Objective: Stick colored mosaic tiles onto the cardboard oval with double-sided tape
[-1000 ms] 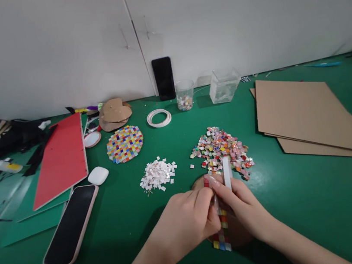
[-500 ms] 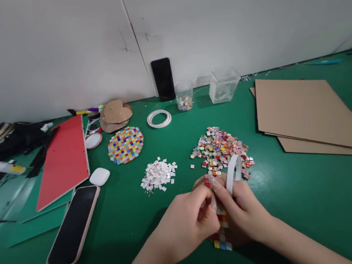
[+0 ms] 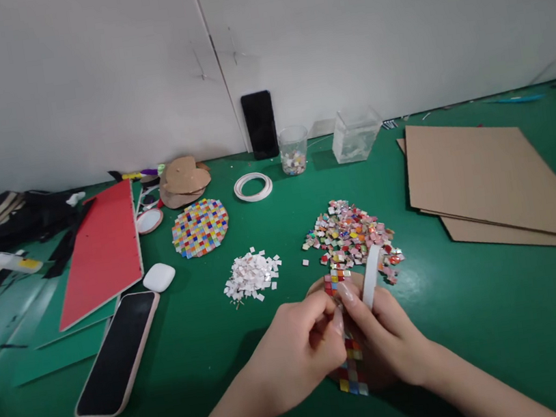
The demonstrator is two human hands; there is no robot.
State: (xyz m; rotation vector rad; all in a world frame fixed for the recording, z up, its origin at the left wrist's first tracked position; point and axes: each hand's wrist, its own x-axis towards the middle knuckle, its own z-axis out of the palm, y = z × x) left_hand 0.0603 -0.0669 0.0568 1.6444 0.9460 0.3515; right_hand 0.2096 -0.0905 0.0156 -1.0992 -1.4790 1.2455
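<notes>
A round piece of cardboard [image 3: 378,368] lies under both hands, with rows of coloured mosaic tiles [image 3: 353,387] down its middle. Over the disc, my left hand [image 3: 294,341] is closed, thumb and forefinger pinched together; what sits between those fingertips is hidden. My right hand [image 3: 391,334] is closed around a white tape strip [image 3: 372,277] that sticks up between thumb and forefinger. Both sets of fingertips nearly meet above the tiles. Just beyond the disc spreads a heap of mixed coloured tiles [image 3: 348,230].
Left of the disc are white paper squares [image 3: 252,274], and farther back a finished-looking mosaic disc [image 3: 201,228] and a tape roll [image 3: 253,187]. A plastic cup [image 3: 293,151] and clear box [image 3: 355,135] stand behind. Cardboard sheets [image 3: 475,181] lie right; a phone [image 3: 117,355] lies left.
The white strip has gone from an arched loop to a straighter upright piece. My fingertips have shifted slightly toward me, uncovering more tiles at the far edge. The whole view has drifted slightly.
</notes>
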